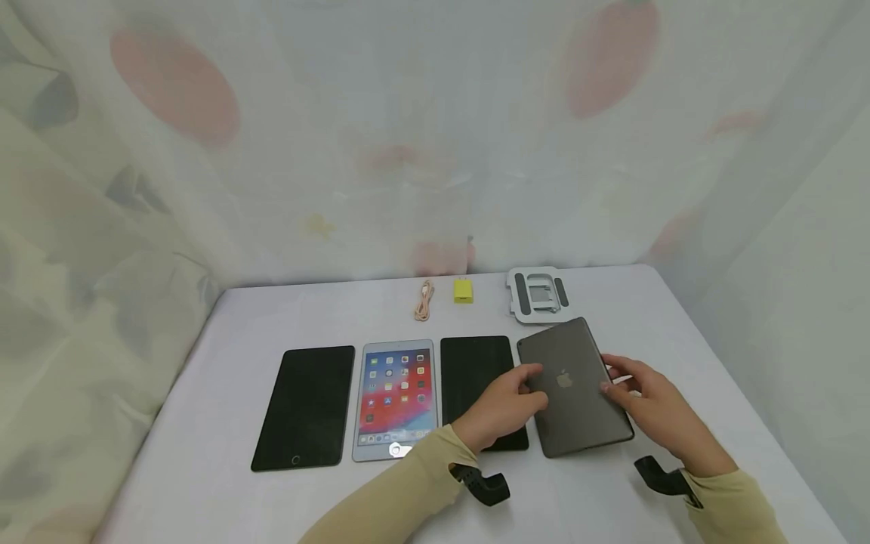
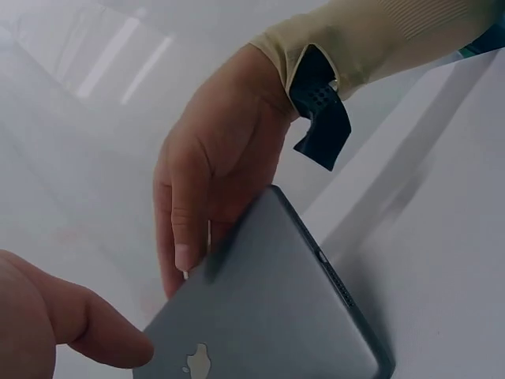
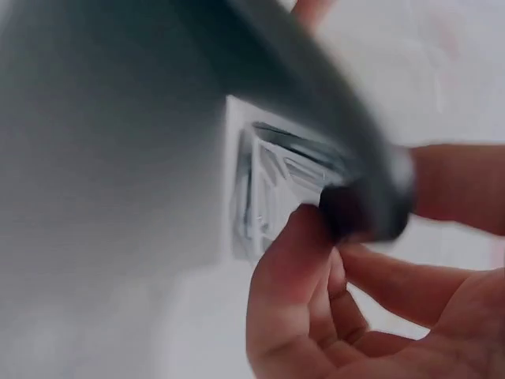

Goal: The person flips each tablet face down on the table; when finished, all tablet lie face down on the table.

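A grey-backed tablet (image 1: 578,385) is tilted, its apple logo facing up, between both hands. My right hand (image 1: 646,400) grips its right edge, thumb on the back; in the right wrist view the thumb and fingers pinch a corner of the tablet (image 3: 102,158). On the opposite edge my left hand (image 1: 506,404) holds the tablet, index finger and thumb over the back; its other fingers are hidden. A black-screened tablet (image 1: 476,370) lies partly under the left hand. Beside it are a white tablet (image 1: 397,397) with a lit home screen and another dark tablet (image 1: 306,408).
Behind the tablets lie a coiled pinkish cable (image 1: 424,301), a yellow charger plug (image 1: 463,291) and a folded white stand (image 1: 539,295), close to the held tablet's top edge. The table (image 1: 204,453) is white, with patterned curtains around it.
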`<state>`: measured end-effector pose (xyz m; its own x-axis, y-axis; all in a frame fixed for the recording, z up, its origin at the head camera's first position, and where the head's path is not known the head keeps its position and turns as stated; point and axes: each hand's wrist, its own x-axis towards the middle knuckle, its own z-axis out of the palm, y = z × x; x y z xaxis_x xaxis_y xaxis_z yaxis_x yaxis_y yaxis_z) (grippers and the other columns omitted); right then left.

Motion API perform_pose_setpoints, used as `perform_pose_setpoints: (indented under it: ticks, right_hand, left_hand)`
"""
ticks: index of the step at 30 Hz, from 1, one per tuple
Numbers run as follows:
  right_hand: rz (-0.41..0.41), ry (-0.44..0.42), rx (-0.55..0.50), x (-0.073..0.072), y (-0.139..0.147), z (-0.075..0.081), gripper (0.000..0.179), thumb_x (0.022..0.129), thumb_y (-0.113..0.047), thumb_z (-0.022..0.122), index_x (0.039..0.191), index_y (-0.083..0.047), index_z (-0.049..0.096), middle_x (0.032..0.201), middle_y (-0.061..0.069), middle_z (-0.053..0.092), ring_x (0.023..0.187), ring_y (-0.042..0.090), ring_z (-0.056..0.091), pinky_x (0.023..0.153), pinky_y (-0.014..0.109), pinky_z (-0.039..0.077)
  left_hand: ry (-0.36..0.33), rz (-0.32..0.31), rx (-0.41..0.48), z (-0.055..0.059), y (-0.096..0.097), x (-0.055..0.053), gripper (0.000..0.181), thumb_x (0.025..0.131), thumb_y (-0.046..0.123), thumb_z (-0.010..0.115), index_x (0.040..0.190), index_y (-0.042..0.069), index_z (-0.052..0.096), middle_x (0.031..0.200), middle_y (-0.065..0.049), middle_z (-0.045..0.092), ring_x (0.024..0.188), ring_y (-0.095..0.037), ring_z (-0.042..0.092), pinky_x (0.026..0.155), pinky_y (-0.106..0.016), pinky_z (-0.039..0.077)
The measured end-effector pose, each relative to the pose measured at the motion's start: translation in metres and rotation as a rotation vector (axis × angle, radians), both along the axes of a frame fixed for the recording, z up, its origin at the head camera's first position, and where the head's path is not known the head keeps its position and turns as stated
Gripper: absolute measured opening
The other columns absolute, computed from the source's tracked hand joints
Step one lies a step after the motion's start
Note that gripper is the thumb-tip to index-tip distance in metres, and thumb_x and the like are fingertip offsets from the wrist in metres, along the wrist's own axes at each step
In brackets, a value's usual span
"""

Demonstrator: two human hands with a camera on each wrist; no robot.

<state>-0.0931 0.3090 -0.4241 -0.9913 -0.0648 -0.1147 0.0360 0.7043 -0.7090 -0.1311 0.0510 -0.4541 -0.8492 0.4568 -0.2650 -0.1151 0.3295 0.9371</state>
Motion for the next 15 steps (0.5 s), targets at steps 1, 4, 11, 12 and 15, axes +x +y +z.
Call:
perform_pose_setpoints:
  ticks: [1,4,11,12,15]
  right_hand:
    - [-0.009,-0.003,0.013,-0.001,0.001,-0.002,0.061,0.109,-0.026,0.065,0.158,0.005,0.047,0.136,0.023,0.063,0.113,0.027,0.068,0.078,0.027,0.054]
    - [-0.03,-0.009,0.038,-0.003,0.002,-0.009,0.066,0.108,-0.031,0.067,0.157,0.008,0.047,0.135,0.024,0.064,0.114,0.031,0.068,0.08,0.032,0.054]
    - [-0.033,-0.068,0.062,-0.01,0.004,-0.023,0.075,0.108,-0.042,0.064,0.157,0.012,0.044,0.133,0.026,0.065,0.114,0.034,0.068,0.082,0.037,0.056]
    - [-0.037,-0.081,0.063,-0.011,0.003,-0.024,0.077,0.108,-0.044,0.063,0.157,0.012,0.044,0.134,0.026,0.065,0.116,0.035,0.068,0.084,0.039,0.057]
    - [-0.043,-0.11,0.077,-0.013,0.002,-0.026,0.081,0.109,-0.048,0.061,0.157,0.013,0.042,0.139,0.031,0.063,0.122,0.041,0.066,0.09,0.048,0.059]
  left_hand:
    - [-0.001,-0.002,-0.004,0.0,0.0,0.0,0.059,0.099,0.023,0.067,0.157,0.019,0.057,0.158,-0.008,0.058,0.142,-0.028,0.058,0.112,-0.051,0.054]
    - [-0.009,-0.011,-0.005,0.001,0.001,-0.001,0.059,0.099,0.025,0.067,0.158,0.019,0.056,0.158,-0.01,0.058,0.144,-0.029,0.057,0.11,-0.05,0.055]
    - [-0.006,-0.034,0.014,0.0,0.0,-0.004,0.062,0.097,0.026,0.067,0.158,0.018,0.056,0.156,-0.013,0.06,0.143,-0.029,0.057,0.107,-0.048,0.056]
    - [-0.009,-0.035,0.012,-0.001,0.0,-0.004,0.062,0.097,0.026,0.067,0.158,0.018,0.056,0.156,-0.013,0.06,0.143,-0.029,0.057,0.107,-0.048,0.056]
    - [-0.011,-0.036,0.01,-0.001,-0.001,-0.005,0.063,0.097,0.026,0.066,0.158,0.018,0.056,0.156,-0.013,0.06,0.144,-0.029,0.057,0.108,-0.049,0.055]
